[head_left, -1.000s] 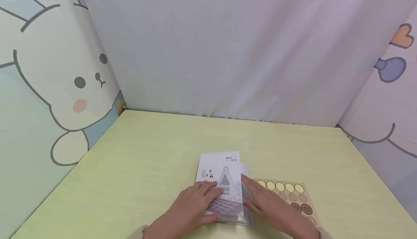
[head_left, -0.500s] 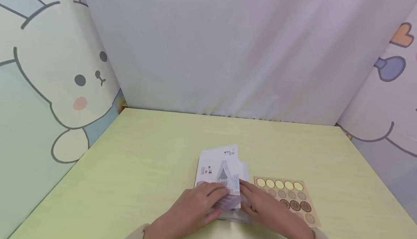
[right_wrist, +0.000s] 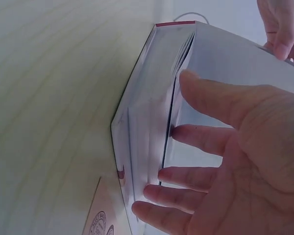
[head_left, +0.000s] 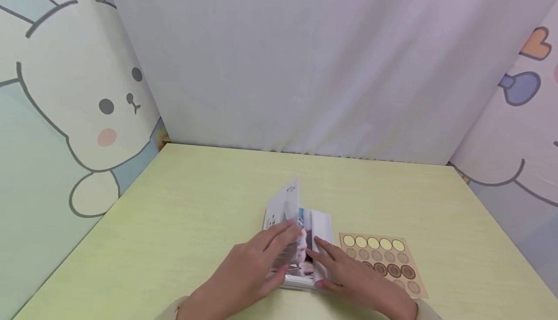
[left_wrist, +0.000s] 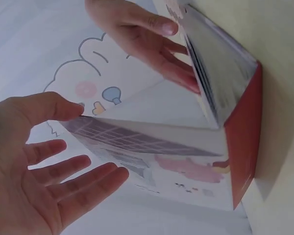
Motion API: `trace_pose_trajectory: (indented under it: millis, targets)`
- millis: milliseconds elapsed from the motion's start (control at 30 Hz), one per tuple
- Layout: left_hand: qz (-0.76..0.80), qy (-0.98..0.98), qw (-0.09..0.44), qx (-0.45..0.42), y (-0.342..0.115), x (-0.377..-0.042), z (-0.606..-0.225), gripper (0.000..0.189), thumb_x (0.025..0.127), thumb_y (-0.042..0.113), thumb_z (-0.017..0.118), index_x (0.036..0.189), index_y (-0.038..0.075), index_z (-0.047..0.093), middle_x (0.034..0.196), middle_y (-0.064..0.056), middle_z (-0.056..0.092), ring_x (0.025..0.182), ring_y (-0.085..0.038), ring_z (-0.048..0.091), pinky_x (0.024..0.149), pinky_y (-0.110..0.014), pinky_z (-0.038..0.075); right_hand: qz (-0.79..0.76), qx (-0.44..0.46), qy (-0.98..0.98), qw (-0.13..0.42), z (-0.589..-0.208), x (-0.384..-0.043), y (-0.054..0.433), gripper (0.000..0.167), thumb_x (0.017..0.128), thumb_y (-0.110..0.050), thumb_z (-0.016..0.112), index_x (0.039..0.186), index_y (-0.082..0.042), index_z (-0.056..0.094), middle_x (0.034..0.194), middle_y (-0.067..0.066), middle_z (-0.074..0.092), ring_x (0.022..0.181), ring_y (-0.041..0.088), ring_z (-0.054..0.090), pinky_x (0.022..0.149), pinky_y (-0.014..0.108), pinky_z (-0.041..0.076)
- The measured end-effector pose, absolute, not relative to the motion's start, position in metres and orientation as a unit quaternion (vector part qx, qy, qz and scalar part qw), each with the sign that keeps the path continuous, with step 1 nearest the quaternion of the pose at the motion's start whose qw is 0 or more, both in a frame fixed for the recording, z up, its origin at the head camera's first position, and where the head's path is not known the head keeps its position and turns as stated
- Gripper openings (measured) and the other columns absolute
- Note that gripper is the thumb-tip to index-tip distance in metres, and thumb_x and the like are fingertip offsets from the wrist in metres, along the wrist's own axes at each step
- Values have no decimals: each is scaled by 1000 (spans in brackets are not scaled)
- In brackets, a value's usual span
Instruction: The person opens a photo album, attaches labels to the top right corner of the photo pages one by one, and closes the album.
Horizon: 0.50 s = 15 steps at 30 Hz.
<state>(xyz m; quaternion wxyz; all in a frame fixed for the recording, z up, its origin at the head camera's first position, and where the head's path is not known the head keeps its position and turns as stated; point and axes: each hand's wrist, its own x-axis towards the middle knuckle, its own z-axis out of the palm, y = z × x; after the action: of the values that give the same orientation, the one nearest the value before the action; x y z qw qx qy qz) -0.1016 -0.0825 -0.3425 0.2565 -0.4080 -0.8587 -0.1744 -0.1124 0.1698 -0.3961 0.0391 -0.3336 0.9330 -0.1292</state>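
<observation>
Head view: pale yellow-green tabletop (head_left: 209, 189), grey-white curtain (head_left: 296, 58) behind, cartoon rabbit print (head_left: 104, 92) on the left wall. Book (head_left: 301, 262) lies on the table's near part, between the two hands. Its cover (head_left: 282, 206) stands tilted up, leaning left; a colour picture shows inside, a white strip (head_left: 321, 230) runs down the right side. Left hand (head_left: 255, 259) on the cover's outer side, fingertips at its free edge. Right hand (head_left: 353, 274) rests on the white strip, fingers slightly apart. Sticker sheet (head_left: 383, 263) with rows of round stickers lies flat just right of the book, partly behind the right hand. Light sleeves (head_left: 167, 308) at both wrists.

Left wrist view: left thumb touches the cover's edge; other fingers spread, extended along the outer face. Can't tell if they press on it. Red spine (left_wrist: 242, 139) down against the table side. Right hand at the page edges.

Right wrist view: right fingers nearly straight, gaps between them, tips at the page edges; thumb contact unclear. Cover's pale inside behind. Left hand at its far edge. Sticker sheet's corner at lower left.
</observation>
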Motion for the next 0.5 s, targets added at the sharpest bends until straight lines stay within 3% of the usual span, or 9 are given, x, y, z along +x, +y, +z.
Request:
trace_pose_trajectory:
  millis: [200,333,500]
  targets:
    - [-178,-887,240,-352,-97,-96,-324,80,74,13,70,144,12,31,141,-2,46,101,-10,61,59,-12,48,-140,-331,930,73,-396,-113,173,68,87,-48,56,146,-27,29,152,11,27,129,33,41,81,46,53]
    - [-161,-916,221,-294,-107,-91,-314,77,74,7,67,143,13,32,138,1,48,96,-7,61,67,-16,52,-131,-332,931,73,-397,-114,173,70,85,-45,60,146,-26,31,152,11,27,131,33,39,73,40,55]
    - [-144,-943,183,-239,-121,-94,-308,65,75,0,66,135,11,45,131,-3,54,110,-15,58,83,-29,53,-122,-340,930,64,-396,-114,173,70,84,-43,62,145,-24,32,150,13,29,129,34,41,67,37,56]
